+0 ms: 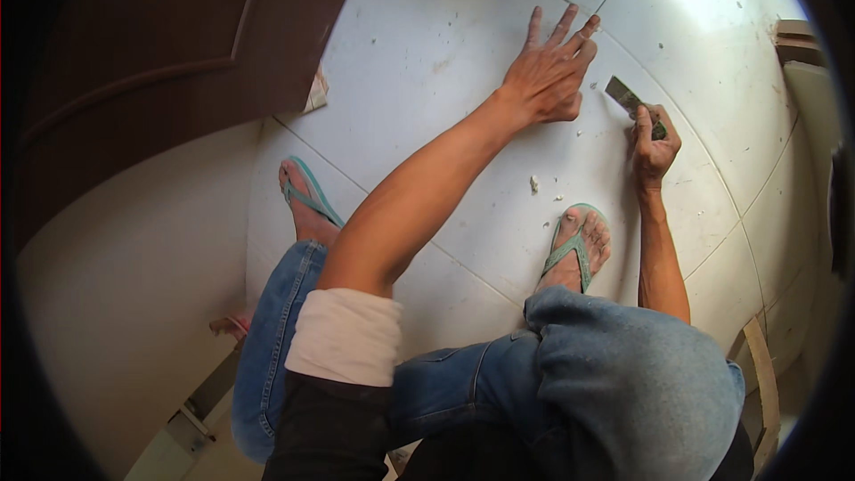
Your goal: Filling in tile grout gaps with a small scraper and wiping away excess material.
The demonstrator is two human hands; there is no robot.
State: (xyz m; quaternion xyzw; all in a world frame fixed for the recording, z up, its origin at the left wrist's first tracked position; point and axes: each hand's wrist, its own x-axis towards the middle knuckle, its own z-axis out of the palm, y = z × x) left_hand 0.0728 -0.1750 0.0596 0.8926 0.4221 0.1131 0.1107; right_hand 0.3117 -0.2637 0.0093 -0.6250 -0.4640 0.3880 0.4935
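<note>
My left hand reaches far over the white tiled floor, several fingers stretched out and spread near a junction of grout lines. Nothing shows in it, though the thumb side is bent under and partly hidden. To its right, my right hand grips a scraper, its flat dark blade pointing up and left toward the left hand. The blade looks slightly above the tiles; whether it touches them I cannot tell. White crumbs of debris lie below the hands.
A dark brown door panel fills the upper left beside a pale wall. My feet in green flip-flops stand on the tiles. Wooden strips are at the right, with a brown wooden piece higher up.
</note>
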